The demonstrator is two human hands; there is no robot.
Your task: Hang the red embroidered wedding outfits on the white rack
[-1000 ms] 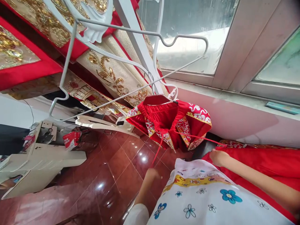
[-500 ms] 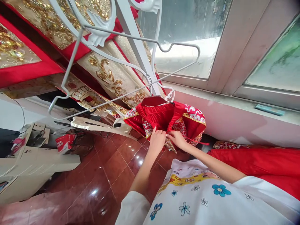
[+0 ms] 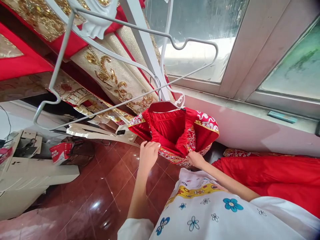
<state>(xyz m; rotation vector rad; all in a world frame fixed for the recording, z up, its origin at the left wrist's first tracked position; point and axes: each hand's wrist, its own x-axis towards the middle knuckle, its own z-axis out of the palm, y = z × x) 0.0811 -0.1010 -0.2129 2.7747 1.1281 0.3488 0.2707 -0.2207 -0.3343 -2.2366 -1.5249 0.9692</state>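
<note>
A small red embroidered garment (image 3: 175,133) with gold and white trim hangs on a hanger from a white metal rack (image 3: 150,63). My left hand (image 3: 148,155) is closed on the garment's lower left hem. My right hand (image 3: 196,159) is closed on the lower hem further right, below the trimmed edge. Both arms reach up from my white flowered top (image 3: 212,213).
A large empty white wire hanger (image 3: 120,60) hangs in front of red and gold embroidered dresses (image 3: 112,76) at the upper left. A window sill (image 3: 250,106) runs along the right. Red fabric (image 3: 275,176) lies at my right. A white machine table (image 3: 32,176) stands left on the tiled floor.
My hands rose from holding red strings to the garment, then moved apart along its lower hem, the left going left and the right going down and right.
</note>
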